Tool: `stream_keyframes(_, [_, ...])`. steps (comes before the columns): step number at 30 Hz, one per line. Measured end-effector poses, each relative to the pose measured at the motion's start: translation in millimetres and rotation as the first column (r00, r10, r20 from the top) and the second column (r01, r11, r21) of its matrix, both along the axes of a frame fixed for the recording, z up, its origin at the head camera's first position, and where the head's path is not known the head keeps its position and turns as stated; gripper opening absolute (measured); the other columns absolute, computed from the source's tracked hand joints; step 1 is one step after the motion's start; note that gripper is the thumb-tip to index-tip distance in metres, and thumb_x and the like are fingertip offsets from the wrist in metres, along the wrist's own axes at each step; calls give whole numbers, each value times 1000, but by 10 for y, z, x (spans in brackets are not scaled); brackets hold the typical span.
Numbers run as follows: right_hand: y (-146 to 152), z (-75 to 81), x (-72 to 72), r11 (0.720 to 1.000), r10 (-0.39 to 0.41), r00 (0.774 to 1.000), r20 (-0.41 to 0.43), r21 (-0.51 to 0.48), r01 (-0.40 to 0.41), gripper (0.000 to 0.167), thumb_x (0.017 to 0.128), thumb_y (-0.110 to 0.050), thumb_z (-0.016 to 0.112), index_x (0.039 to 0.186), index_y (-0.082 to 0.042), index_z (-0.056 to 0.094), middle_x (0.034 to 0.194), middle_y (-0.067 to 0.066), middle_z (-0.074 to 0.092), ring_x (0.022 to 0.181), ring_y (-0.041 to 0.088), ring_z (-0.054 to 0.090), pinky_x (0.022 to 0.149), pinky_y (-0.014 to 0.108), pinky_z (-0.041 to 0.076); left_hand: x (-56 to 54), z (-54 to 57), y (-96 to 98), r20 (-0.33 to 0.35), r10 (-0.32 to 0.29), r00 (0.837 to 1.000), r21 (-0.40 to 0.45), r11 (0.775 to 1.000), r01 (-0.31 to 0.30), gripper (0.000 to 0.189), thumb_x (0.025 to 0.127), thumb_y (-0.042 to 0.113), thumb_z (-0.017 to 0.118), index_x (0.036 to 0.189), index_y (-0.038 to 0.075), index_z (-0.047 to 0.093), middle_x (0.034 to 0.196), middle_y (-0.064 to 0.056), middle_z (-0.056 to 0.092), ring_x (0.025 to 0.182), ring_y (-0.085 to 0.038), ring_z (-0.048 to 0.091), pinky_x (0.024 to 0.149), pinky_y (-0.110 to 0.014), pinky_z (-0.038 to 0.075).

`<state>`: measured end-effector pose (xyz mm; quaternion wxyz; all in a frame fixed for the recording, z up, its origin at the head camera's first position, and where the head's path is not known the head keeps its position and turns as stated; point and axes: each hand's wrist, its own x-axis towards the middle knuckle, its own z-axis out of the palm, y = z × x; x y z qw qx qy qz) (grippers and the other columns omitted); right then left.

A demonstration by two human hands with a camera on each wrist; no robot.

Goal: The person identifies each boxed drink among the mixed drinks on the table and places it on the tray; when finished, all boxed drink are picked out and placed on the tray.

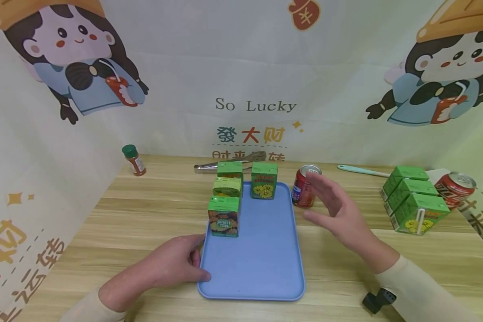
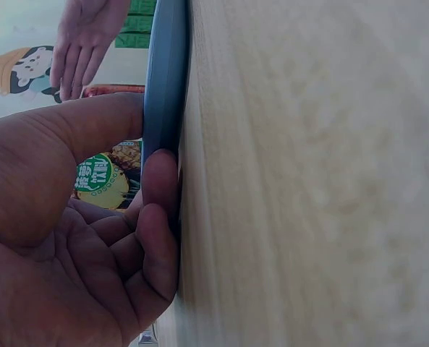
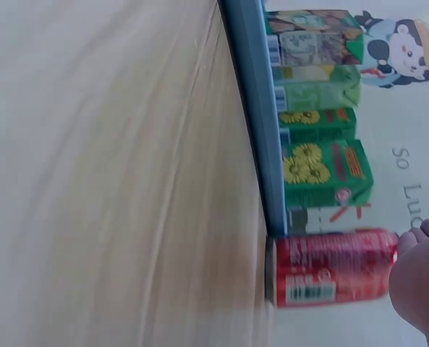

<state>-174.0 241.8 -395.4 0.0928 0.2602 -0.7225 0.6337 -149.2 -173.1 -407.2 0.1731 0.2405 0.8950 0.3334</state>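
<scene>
Hiding part of the red can (image 1: 303, 193), the right hand (image 1: 344, 215)

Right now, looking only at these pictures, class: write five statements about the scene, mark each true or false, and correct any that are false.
1. The left grip holds the edge of the blue tray. True.
2. The right grip holds a carton. False: the right grip is open near a red can and holds no carton.
3. Four cartons stand on the blue tray. True.
4. The green-capped jar stands on the tray. False: the green-capped jar stands on the table, left of the tray.
5. Three more cartons stand off the tray, to its right. True.
</scene>
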Motion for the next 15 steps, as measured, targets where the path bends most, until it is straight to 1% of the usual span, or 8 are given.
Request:
stream_keyframes(5, [217,53,129,999,-25,999,-34,-23,25,81,91,27,71,164,7,41,170,18,48,156,15,48,125,25,36,-2,8,5,0,-4,1000,-5,1000,4,44,82,26,98,107,11,64,75,7,63,64,-11,57,60,-29,45])
stream_keyframes(8, [374,95,190,998,-58,995,-86,-44,54,81,87,33,68,161,10,43,165,17,54,152,17,53,123,25,39,-6,9,9,-4,-8,1000,-9,1000,8,43,82,26,98,104,12,63,75,7,63,64,-11,57,60,-29,45])
stream_keyframes(11, [545,133,226,993,-104,987,-126,-76,95,80,84,37,66,158,13,46,158,15,61,147,18,58,120,23,41,-8,7,10,-6,-11,1000,-7,1000,11,44,82,27,98,105,13,64,75,7,63,64,-11,57,60,-29,45])
stream_keyframes(13, [655,154,241,987,-135,983,-127,-107,121,80,83,39,63,157,13,48,154,14,65,144,18,60,119,23,43,-9,6,6,-4,-11,1000,-2,1000,11,44,83,26,98,107,12,64,75,7,63,64,-11,57,60,-29,46])
stream_keyframes(15, [761,181,261,981,-173,979,-106,-110,161,78,85,38,64,156,12,50,152,10,67,142,16,61,118,21,43,-9,4,0,-5,-11,1000,0,1000,11,45,83,26,98,109,11,65,75,7,63,64,-11,57,60,-29,46])
